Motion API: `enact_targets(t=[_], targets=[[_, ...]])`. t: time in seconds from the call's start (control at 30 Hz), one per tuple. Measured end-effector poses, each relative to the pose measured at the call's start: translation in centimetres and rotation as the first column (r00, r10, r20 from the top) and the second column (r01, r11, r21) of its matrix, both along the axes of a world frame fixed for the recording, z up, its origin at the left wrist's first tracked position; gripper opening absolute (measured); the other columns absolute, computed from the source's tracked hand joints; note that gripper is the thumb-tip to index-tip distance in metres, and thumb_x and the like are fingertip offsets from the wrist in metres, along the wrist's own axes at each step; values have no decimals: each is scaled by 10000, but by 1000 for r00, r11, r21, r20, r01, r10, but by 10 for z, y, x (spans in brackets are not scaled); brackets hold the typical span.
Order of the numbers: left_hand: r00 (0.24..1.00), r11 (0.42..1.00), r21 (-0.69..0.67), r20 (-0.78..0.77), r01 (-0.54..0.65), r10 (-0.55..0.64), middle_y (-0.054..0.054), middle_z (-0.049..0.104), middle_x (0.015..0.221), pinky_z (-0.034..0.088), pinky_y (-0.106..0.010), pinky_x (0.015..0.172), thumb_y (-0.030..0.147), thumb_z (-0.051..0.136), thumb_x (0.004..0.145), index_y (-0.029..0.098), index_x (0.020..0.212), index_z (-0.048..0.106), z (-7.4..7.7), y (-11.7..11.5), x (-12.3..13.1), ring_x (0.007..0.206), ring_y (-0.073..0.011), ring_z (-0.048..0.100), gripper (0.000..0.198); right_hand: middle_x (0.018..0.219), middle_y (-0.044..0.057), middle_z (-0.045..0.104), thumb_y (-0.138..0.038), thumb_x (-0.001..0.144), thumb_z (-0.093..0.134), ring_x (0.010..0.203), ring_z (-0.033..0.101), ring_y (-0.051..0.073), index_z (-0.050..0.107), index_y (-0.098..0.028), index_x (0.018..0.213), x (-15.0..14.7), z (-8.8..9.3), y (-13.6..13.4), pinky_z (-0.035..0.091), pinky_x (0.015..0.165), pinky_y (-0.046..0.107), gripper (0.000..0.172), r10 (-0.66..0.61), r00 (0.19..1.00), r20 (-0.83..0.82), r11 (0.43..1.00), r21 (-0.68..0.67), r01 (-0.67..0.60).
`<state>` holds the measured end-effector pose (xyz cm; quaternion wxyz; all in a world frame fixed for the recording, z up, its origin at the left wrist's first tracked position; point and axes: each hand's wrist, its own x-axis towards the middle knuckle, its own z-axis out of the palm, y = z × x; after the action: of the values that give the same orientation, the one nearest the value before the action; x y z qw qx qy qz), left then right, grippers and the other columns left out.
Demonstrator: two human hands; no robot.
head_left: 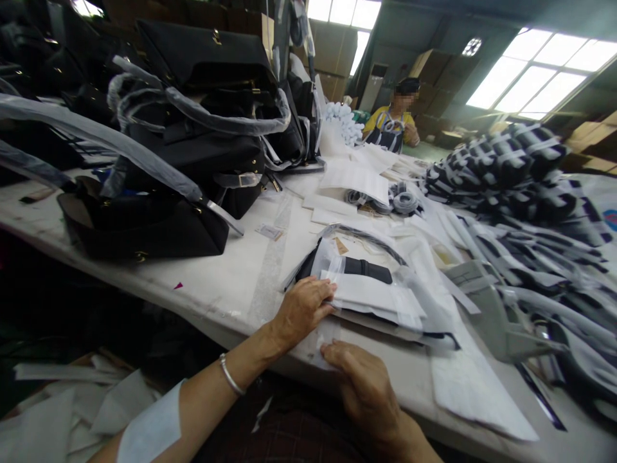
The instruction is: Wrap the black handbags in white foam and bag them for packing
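Note:
In front of me on the table lies a black handbag (369,271) with white packing foam sheet (380,296) wrapped over it and its handle arched at the back. My left hand (303,310) grips the bag's near left edge, fingers on top of the wrapping and thumb lower. Close to the table edge, my right hand (362,376) is closed on the end of a translucent strip (328,331), which reaches up towards the wrapped bag. The fingertips of the right hand are partly hidden. A brown paper tag (340,245) shows near the bag handle.
Black handbags (144,225) with wrapped handles are stacked at left. A grey tape dispenser (491,315) stands to the right, beside piled wrapped straps (544,257). White foam sheets (354,180) lie behind. Across the table, a person in yellow (376,119) holds a bag. Scraps (72,405) fill a box below left.

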<state>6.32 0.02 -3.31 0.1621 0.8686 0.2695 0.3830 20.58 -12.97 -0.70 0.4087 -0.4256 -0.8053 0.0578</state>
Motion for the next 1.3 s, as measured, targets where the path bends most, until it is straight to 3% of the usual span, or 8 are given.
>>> enact_targets(t=[0.43, 0.6, 0.77, 0.93, 1.07, 1.17, 1.3], targets=[[998, 993, 102, -20, -58, 60, -83, 719, 1142, 459, -422, 1048, 89, 666, 847, 178, 1193, 566, -10, -2, 8, 1136, -211, 654, 371, 861, 53, 763, -29, 878, 437, 797, 754, 185, 635, -221, 1044, -18, -13, -15, 616, 773, 264, 322, -68, 994, -90, 996, -56, 63], [998, 988, 146, -12, -53, 55, -91, 712, 1166, 436, -419, 1058, 81, 618, 875, 176, 1179, 568, -14, -4, 9, 1157, -206, 644, 322, 843, 37, 760, -85, 908, 479, 753, 748, 172, 640, -223, 1061, -14, 0, -10, 600, 716, 226, 261, -62, 994, -92, 995, -78, 55], [999, 982, 190, -30, -9, 15, -75, 703, 1199, 388, -432, 1101, 98, 555, 908, 168, 1123, 589, -16, -5, 3, 1209, -201, 609, 228, 783, 2, 739, -168, 940, 551, 682, 713, 138, 663, -231, 933, -2, 33, 23, 549, 653, 190, 128, -84, 995, -56, 978, -196, 72], [995, 994, 106, -97, 41, -31, -96, 664, 1258, 311, -471, 1168, 123, 547, 854, 158, 1205, 564, 0, -11, -14, 1285, -219, 541, 354, 736, -4, 725, -232, 939, 556, 636, 684, 139, 655, -223, 836, 14, 51, 70, 526, 621, 207, 144, -148, 989, -22, 960, -245, 138], [999, 999, -43, 15, -29, 30, -67, 719, 1034, 299, -531, 1166, 317, 709, 818, 197, 955, 617, 13, -13, -12, 1177, -257, 605, 204, 693, -13, 701, -269, 921, 569, 609, 659, 139, 659, -220, 798, 28, 53, 100, 502, 594, 218, 161, -182, 983, 34, 946, -268, 184], [989, 988, -100, 77, -117, 125, -14, 704, 815, 337, -540, 1129, 283, 667, 884, 209, 791, 584, 14, -9, -1, 1044, -234, 654, 145, 691, -17, 687, -292, 918, 572, 593, 629, 136, 645, -223, 788, 36, 48, 115, 465, 575, 225, 164, -184, 976, 115, 931, -299, 211], [973, 975, -127, 115, -184, 198, 13, 670, 739, 339, -532, 1111, 210, 605, 915, 206, 747, 564, 11, -6, 11, 968, -210, 655, 173, 658, -27, 662, -301, 912, 573, 581, 612, 146, 608, -228, 780, 46, 38, 127, 418, 558, 233, 155, -203, 948, 245, 878, -382, 287]])
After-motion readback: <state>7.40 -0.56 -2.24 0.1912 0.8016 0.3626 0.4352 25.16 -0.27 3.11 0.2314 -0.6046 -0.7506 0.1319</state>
